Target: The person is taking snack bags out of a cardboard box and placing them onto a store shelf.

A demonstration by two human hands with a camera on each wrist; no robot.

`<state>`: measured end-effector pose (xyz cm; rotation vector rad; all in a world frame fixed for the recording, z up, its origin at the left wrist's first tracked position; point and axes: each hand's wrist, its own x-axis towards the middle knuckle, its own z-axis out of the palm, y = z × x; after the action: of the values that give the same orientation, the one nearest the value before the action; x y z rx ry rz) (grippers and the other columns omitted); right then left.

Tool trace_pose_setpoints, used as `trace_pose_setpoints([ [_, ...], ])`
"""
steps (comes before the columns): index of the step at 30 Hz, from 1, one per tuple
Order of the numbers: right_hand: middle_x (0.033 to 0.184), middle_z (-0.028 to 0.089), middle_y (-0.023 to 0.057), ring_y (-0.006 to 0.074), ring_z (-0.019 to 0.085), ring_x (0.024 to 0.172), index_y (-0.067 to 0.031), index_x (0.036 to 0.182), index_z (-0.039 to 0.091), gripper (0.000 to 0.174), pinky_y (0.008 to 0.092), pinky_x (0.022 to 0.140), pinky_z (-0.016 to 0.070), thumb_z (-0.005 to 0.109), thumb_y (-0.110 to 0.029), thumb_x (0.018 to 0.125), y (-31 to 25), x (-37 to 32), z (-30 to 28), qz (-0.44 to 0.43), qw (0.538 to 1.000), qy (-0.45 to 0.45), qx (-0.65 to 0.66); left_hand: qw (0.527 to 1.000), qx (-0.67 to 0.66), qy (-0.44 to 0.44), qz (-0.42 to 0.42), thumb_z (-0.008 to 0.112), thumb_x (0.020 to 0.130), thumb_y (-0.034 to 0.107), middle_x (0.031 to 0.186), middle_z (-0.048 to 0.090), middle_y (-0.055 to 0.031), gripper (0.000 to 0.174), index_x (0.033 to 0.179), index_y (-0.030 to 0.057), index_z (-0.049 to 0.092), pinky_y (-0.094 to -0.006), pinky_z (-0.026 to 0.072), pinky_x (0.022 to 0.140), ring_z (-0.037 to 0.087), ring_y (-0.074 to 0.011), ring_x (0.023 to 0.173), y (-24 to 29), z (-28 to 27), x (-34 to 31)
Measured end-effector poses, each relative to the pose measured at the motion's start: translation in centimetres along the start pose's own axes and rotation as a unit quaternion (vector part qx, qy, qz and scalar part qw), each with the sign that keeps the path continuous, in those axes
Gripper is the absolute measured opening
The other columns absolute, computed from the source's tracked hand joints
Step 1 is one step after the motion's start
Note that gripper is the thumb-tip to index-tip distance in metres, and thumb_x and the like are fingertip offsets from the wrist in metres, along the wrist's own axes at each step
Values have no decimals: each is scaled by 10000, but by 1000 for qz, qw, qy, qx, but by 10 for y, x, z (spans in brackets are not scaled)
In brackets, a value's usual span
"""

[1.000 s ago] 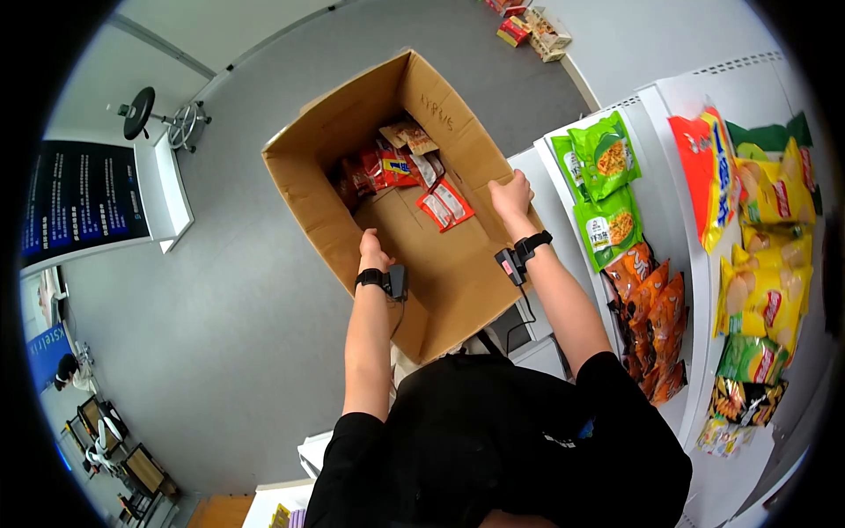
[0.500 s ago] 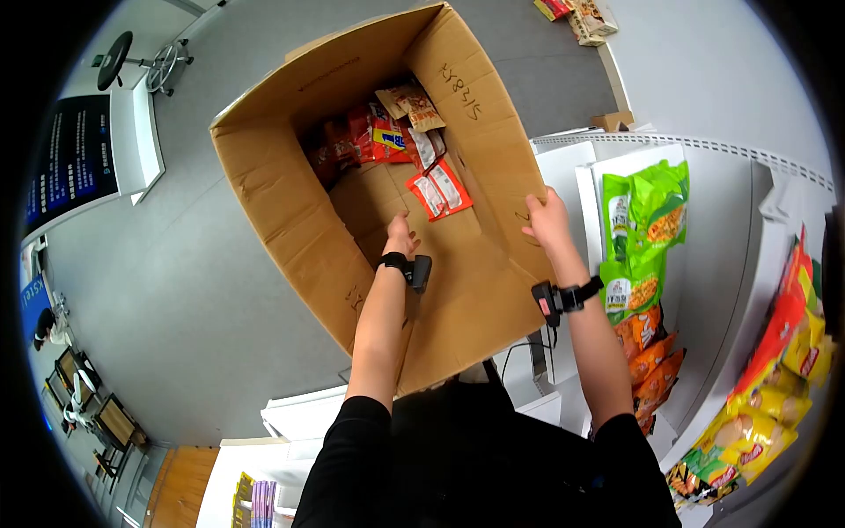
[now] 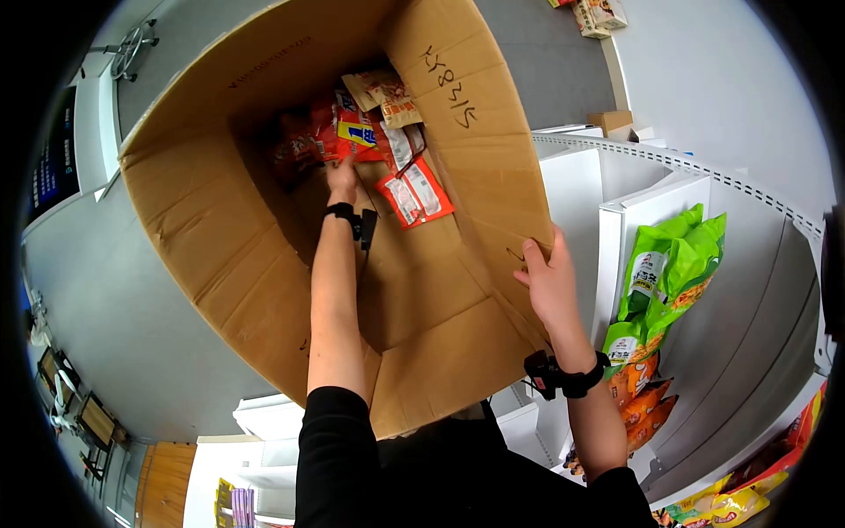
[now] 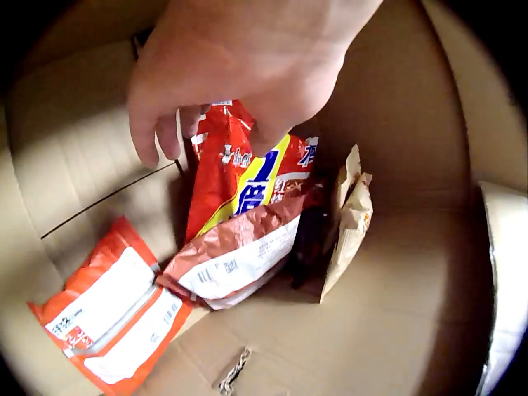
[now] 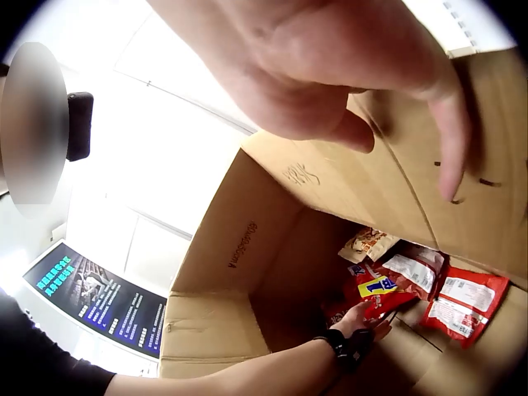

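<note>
Its top hidden by the left hand (image 4: 239, 62), whose thumb and loose fingers stand parted, gripping nothing, the red packet (image 4: 216, 169) lies beneath inside the cardboard box (image 3: 431, 339), well apart from the right hand (image 3: 553, 280), whose partly hidden hold cannot be told.

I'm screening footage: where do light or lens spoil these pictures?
Head: fisheye curves the shelving and blackens the corners; left wrist: print on the orange packet looks soft; right wrist: background washes out above the dark sign, cardboard box dark inside.
</note>
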<state>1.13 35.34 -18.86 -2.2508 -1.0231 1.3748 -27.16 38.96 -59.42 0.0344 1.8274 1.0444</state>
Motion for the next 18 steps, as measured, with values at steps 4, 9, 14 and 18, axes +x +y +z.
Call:
trace_pose_setpoints([
  [4, 1116, 565, 148, 208, 585, 973, -14, 1261, 422, 400, 312, 723, 501, 493, -138, 887, -8, -3, 0, 5, 1000, -11, 0, 999, -6, 11, -41, 696, 740, 197, 688, 570, -36, 488, 1166, 50, 507, -315, 388, 447, 511, -172, 520, 42, 5, -19],
  [9, 1147, 556, 197, 307, 546, 1060, 25, 1242, 428, 419, 361, 881, 427, 512, -138, 865, 14, 4, -2, -64, 997, 4, -30, 993, 36, -14, -113, 601, 807, 131, 642, 517, -2, 40, 789, 106, 575, -288, 366, 475, 475, -141, 543, 54, 8, -26],
  [14, 1136, 554, 211, 335, 541, 1056, 27, 1238, 434, 434, 379, 892, 421, 529, -145, 851, 11, 0, 0, -68, 997, 5, -28, 990, 22, -72, -121, 577, 767, 228, 945, 557, -28, 223, 959, 115, 590, -373, 451, 763, 498, -194, 885, 65, 7, -54],
  [18, 1110, 562, 216, 348, 550, 1030, 22, 1227, 441, 443, 392, 875, 431, 550, -158, 838, 16, 2, -2, -73, 995, 15, -64, 991, 23, -59, -119, 538, 795, 174, 902, 656, -64, 250, 1016, 65, 577, -416, 505, 699, 646, -218, 780, 102, 2, -112],
])
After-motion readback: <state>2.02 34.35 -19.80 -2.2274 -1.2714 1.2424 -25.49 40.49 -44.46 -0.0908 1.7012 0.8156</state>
